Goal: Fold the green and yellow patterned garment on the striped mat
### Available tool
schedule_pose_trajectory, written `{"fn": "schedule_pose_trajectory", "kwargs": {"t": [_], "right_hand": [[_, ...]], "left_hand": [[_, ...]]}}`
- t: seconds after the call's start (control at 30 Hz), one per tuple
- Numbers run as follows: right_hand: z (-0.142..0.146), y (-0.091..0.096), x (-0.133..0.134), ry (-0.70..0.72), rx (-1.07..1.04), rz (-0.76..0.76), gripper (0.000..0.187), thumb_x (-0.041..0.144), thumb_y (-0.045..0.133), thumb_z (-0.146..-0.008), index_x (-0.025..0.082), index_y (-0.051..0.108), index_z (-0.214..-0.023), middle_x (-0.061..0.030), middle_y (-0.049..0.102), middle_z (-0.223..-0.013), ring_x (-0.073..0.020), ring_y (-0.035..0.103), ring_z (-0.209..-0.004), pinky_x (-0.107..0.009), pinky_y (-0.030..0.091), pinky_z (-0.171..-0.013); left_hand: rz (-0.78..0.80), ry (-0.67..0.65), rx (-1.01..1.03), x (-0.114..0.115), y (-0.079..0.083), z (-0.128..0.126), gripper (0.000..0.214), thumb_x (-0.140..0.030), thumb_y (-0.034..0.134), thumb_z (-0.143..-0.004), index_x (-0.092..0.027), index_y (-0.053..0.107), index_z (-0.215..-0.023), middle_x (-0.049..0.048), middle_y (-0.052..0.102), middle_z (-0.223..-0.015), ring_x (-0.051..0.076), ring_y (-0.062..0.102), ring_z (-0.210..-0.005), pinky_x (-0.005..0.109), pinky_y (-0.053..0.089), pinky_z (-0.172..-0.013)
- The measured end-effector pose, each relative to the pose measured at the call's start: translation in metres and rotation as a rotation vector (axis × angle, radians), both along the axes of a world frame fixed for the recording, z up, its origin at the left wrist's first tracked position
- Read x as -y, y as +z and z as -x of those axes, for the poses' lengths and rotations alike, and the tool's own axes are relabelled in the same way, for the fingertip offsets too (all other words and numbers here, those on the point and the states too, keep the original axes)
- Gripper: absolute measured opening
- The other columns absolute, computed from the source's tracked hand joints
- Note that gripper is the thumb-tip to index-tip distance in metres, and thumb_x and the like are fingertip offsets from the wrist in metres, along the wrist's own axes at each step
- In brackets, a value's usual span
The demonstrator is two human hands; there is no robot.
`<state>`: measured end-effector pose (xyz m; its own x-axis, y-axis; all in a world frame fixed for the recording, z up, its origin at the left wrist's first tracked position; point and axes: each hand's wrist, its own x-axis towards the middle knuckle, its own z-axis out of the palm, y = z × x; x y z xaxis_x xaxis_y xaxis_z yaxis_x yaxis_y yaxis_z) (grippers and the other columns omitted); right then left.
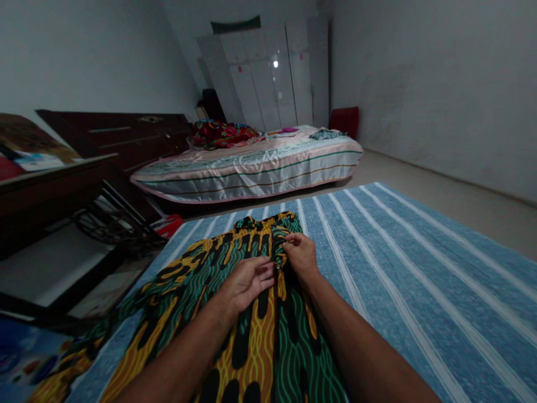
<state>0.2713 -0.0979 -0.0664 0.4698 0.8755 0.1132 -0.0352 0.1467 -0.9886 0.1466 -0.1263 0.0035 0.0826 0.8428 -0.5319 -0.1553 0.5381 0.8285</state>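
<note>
Patterned garment beneath loosely curled left hand; right hand pinching its fabric.

A pale wardrobe stands behind a wide bed between walls.

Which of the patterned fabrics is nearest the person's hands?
The black, green and yellow garment, under the left hand and touched by the right hand; the blue-and-white striped cloth lies beneath it, the red floral fabric farther off on the bed.
</note>
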Motion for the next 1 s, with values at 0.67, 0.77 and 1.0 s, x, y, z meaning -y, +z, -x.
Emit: {"fn": "schedule_pose_trajectory", "kwargs": {"t": [0.67,0.77,1.0], "right_hand": [[-0.006,0.011,0.002,-0.003,0.095,-0.039,0.014,0.026,0.054,-0.062,0.020,0.062,-0.072,0.0032,0.061,-0.062,-0.0147,0.055,-0.059,-0.026,0.045,-0.060],[-0.005,0.010,0.003,0.004,0.119,-0.041,0.013,0.025,0.053,-0.062,0.021,0.062,-0.072,0.0031,0.063,-0.065,-0.0150,0.057,-0.062,-0.026,0.045,-0.062],[-0.004,0.012,0.005,0.012,0.194,-0.019,0.014,0.024,0.052,-0.064,0.022,0.063,-0.072,0.0026,0.066,-0.069,-0.0161,0.060,-0.067,-0.028,0.047,-0.067]], "left_hand": [[0.096,-0.081,0.406,0.012,-0.020,-0.048,0.043,-0.049,0.050,-0.083,-0.012,0.067,-0.098,0.0088,0.070,-0.067,0.025,0.068,-0.067,0.035,0.055,-0.064],[0.133,-0.132,0.420,0.012,-0.021,-0.047,0.047,-0.053,0.050,-0.081,-0.012,0.068,-0.096,0.0094,0.069,-0.065,0.026,0.068,-0.067,0.036,0.055,-0.063],[0.161,-0.178,0.414,0.009,-0.019,-0.043,0.044,-0.052,0.051,-0.081,-0.013,0.068,-0.093,0.0084,0.068,-0.061,0.025,0.068,-0.065,0.035,0.054,-0.061]]}}
